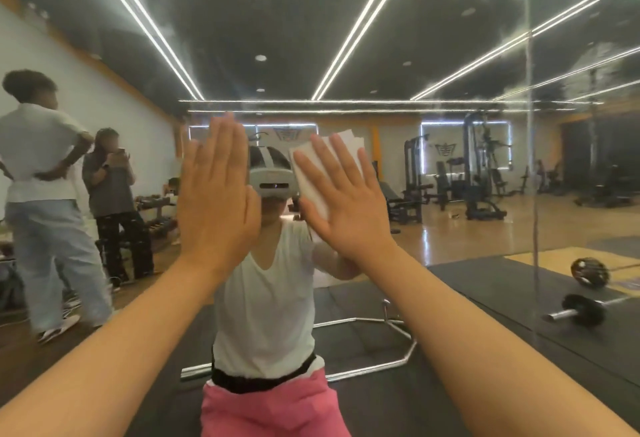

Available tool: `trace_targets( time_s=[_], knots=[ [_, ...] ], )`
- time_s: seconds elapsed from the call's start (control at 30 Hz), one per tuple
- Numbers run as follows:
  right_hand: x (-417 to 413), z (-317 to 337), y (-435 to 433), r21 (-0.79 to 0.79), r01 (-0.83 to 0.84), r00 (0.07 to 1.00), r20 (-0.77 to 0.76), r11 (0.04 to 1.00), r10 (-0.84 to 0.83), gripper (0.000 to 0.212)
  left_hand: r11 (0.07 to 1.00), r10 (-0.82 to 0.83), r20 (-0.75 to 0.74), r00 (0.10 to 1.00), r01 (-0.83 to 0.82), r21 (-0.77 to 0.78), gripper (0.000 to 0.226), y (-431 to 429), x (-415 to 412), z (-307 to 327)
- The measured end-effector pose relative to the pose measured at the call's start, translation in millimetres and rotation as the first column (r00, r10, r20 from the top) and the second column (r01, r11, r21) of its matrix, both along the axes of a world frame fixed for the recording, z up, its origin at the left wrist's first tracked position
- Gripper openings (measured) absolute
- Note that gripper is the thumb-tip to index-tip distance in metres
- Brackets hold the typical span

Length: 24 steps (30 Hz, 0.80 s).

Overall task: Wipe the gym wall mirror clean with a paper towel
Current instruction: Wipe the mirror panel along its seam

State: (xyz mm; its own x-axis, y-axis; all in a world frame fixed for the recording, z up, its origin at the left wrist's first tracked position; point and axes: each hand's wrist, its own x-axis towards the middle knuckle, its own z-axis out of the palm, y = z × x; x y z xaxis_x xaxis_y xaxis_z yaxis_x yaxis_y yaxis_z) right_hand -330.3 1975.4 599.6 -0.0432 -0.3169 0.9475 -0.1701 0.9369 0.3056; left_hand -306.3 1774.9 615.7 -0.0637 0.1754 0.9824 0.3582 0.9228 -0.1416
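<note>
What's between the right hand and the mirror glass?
The folded paper towel, pressed flat against the mirror by the right hand, fingers straight; shown in head view.

Raised left grip [218, 201] and right grip [349, 208] lie flat.

The right hand [341, 201] hid most of the paper towel [310, 190], the bottom edge cut off both forearms [114, 353], and smears blurred the mirror [588, 66] at the upper right
</note>
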Motion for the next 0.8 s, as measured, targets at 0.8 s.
trace_targets(
  time_s=[0.8],
  knots=[
    [20, 8, 199, -0.603, 0.186, 0.972, 0.226, 0.776, -0.057, 0.072, 0.985, -0.011, -0.016, 1.000, 0.008, -0.172, 0.066, 40, -7, -19]
  ],
)
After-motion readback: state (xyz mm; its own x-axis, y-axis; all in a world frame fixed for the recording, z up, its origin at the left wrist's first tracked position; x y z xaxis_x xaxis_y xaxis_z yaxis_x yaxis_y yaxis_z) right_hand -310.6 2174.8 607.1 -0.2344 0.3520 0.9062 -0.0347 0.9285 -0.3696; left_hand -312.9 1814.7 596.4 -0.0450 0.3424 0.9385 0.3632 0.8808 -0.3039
